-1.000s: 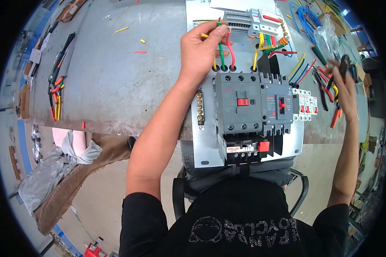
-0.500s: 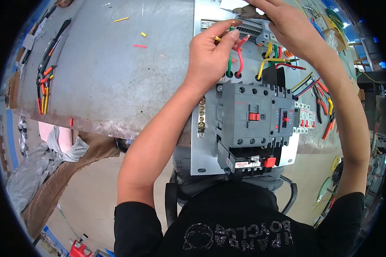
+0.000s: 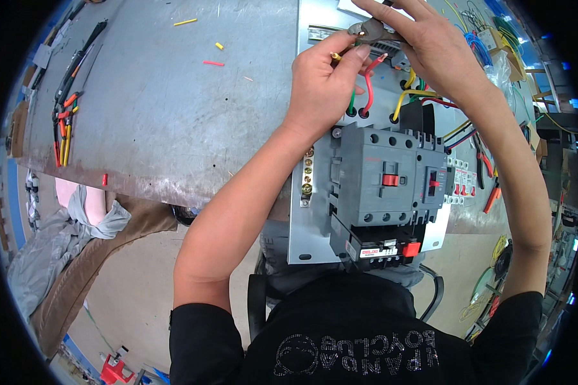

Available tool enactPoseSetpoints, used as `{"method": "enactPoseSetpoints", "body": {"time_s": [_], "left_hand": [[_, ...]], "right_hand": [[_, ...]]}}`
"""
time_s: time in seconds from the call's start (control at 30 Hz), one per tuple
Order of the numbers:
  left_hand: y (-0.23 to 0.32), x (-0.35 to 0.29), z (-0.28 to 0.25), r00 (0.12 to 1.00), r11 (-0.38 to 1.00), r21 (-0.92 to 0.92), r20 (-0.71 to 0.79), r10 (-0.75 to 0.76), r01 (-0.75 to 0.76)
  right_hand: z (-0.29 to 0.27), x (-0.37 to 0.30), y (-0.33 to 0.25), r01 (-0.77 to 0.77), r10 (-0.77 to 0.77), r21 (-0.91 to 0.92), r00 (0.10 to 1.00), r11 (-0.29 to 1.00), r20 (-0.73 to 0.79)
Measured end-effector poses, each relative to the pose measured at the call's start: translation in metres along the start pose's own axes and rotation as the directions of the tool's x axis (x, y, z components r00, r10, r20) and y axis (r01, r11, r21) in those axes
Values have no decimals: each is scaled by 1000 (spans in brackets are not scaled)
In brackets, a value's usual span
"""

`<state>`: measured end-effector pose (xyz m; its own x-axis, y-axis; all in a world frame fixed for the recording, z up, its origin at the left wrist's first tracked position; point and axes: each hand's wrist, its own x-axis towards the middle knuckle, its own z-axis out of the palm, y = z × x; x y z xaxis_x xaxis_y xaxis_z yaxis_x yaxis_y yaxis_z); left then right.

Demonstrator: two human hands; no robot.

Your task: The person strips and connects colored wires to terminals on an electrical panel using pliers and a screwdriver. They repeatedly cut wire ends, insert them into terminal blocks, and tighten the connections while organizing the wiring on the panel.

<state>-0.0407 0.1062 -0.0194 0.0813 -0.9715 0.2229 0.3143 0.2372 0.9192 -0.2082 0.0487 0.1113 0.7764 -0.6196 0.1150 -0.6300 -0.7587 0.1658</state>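
Note:
My left hand (image 3: 321, 86) is closed in a pinch on a green wire (image 3: 351, 102), whose upper part is covered by the fingers. A yellow wire end (image 3: 336, 57) pokes out by the thumb. Beside these fingers stands a red wire (image 3: 369, 90) with a bare tip. My right hand (image 3: 440, 54) grips dark-jawed pliers (image 3: 368, 30); their handles are mostly hidden. The jaws meet the green wire's end just above my left fingertips. Both hands are over a metal mounting plate (image 3: 311, 247) carrying a large grey circuit breaker (image 3: 390, 154).
Small red-switched breakers (image 3: 461, 183) sit right of the large one. A brass terminal strip (image 3: 307, 176) runs along its left. Wire scraps, including a pink-red piece (image 3: 214, 63), lie on the metal table (image 3: 173, 122). Several tools (image 3: 67, 125) lie at the far left.
The plier jaws have come down and left onto the green wire's end, which stood apart from them before. My left hand still pinches the wire. The whole view has shifted slightly.

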Motion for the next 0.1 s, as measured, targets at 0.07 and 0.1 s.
{"method": "enactPoseSetpoints", "body": {"time_s": [0.07, 0.1], "left_hand": [[1, -1, 0, 1000, 1000, 1, 3, -3, 3], [1, -1, 0, 1000, 1000, 2, 4, -3, 3]], "right_hand": [[-1, 0, 1, 4, -4, -24, 1000, 1000, 8], [-1, 1, 1, 6, -5, -36, 1000, 999, 12]]}}
